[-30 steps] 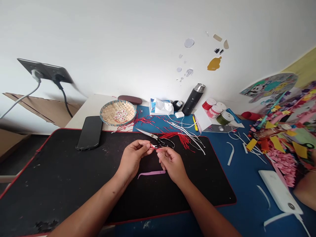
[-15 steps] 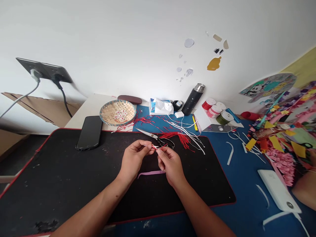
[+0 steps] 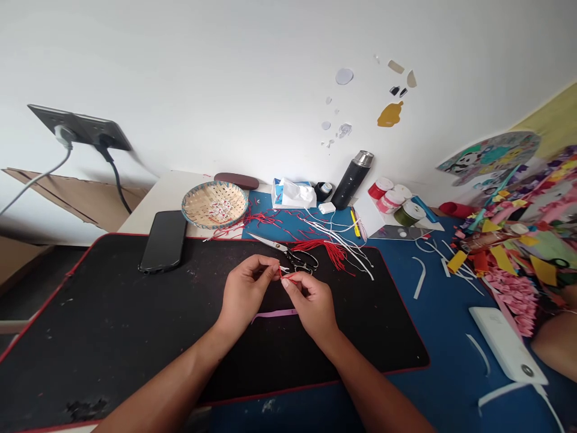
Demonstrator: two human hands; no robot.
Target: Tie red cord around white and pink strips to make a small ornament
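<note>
Above the black mat (image 3: 135,337), my left hand (image 3: 247,288) pinches red and white cord (image 3: 282,272) between thumb and fingertips. My right hand (image 3: 311,300) is closed on the red end of the same cord, its fingertips almost meeting those of the left. Just beyond the hands lie scissors (image 3: 282,248) with black handles, blades toward the left. A purple curved-tip tool, apparently tweezers (image 3: 274,314), rests on the mat below the hands, partly covered by my right hand. Red cords (image 3: 331,252) and white cords (image 3: 356,252) are spread behind the scissors.
A woven basket (image 3: 193,207) with small red-and-white pieces and a phone (image 3: 163,243) stand at the left. Behind are a tissue box (image 3: 279,195), a black flask (image 3: 351,183) and cord spools (image 3: 409,213). A white power bank (image 3: 507,346) lies right, near another person's arm (image 3: 556,346).
My right fingers have shifted slightly left, closer to my left hand. The red cord now stands bent between the fingertips, where red and white stretched between them before.
</note>
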